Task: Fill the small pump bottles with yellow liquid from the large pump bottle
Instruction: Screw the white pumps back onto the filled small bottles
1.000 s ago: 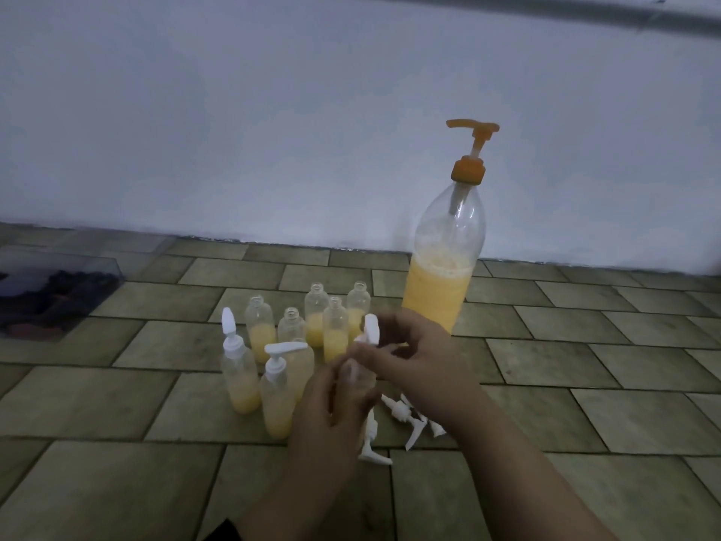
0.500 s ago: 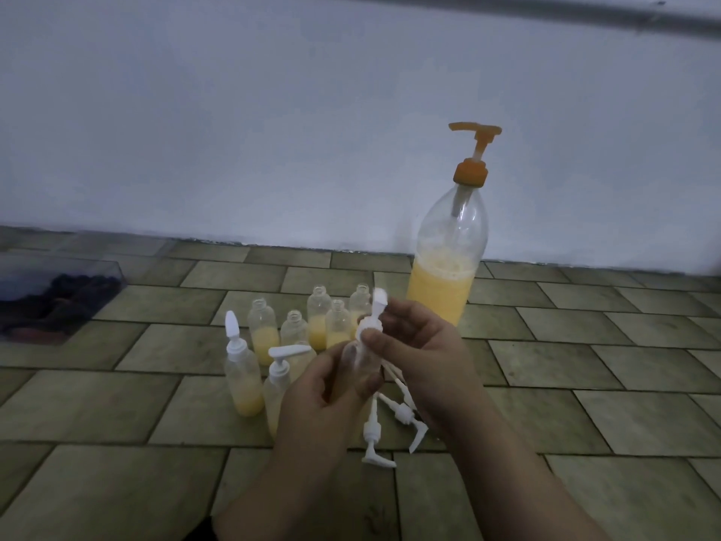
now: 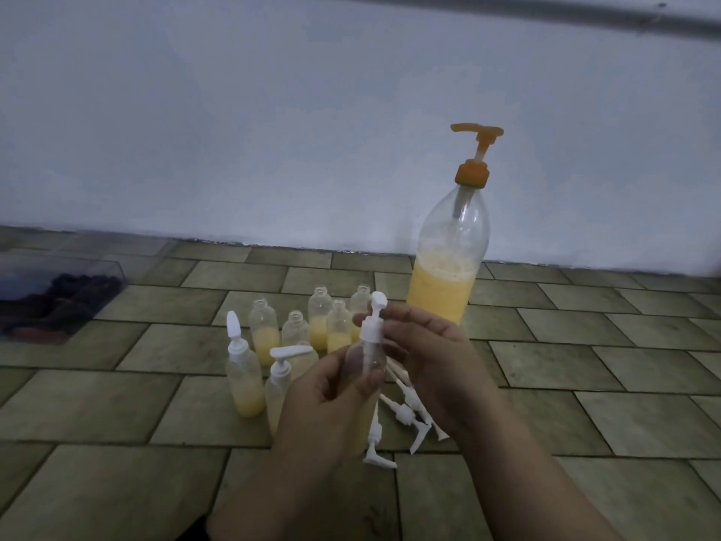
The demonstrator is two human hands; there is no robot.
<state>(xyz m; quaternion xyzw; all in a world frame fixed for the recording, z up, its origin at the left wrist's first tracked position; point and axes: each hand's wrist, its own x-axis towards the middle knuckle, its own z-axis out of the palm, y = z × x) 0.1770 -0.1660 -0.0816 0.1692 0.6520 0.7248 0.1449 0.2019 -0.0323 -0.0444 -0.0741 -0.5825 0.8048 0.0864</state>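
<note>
Clear small bottle (image 3: 366,359), white pump head (image 3: 373,318), upright between both hands.

My left hand (image 3: 331,388) covers the lower part of the small bottle (image 3: 366,355) I hold, so its fill level is hidden. My right hand (image 3: 425,357) hides part of the loose pumps (image 3: 405,415). The box (image 3: 58,302) at the left edge is cut off, its dark contents blurred.

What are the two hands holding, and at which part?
The left hand grips a small bottle by its body. The right hand pinches the white pump at the bottle's neck.
</note>
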